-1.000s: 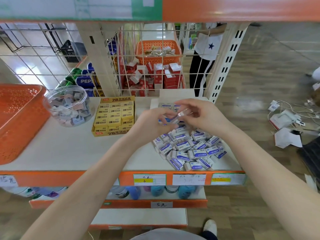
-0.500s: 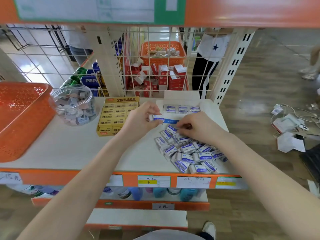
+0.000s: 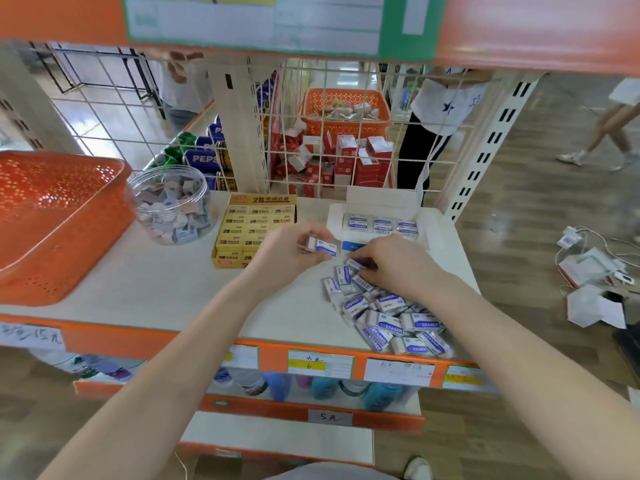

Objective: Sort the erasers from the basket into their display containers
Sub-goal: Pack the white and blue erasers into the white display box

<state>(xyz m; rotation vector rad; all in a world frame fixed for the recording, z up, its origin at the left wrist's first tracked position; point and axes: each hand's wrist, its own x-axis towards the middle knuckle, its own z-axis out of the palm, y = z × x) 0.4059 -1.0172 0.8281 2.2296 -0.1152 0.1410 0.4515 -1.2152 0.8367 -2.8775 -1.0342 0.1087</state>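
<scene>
My left hand (image 3: 294,252) holds a white-and-blue eraser (image 3: 322,244) just left of the white display box (image 3: 379,206), which has one row of the same erasers at its back. My right hand (image 3: 391,259) rests on the far end of a loose pile of white-and-blue erasers (image 3: 384,313) on the shelf, its fingers closed on one eraser (image 3: 356,263) there. The orange basket (image 3: 52,223) stands at the shelf's left end. A yellow box of 2B erasers (image 3: 254,225) sits between the basket and the white box.
A clear round jar (image 3: 171,206) of small pastel erasers stands beside the basket. A wire grid backs the shelf, with another orange basket (image 3: 346,112) and red boxes behind it. A person stands beyond the grid. Price labels line the shelf's front edge (image 3: 322,363).
My hands came apart from above the pile. The left hand carried an eraser toward the white box's left side, and the right hand dropped onto the pile's far end.
</scene>
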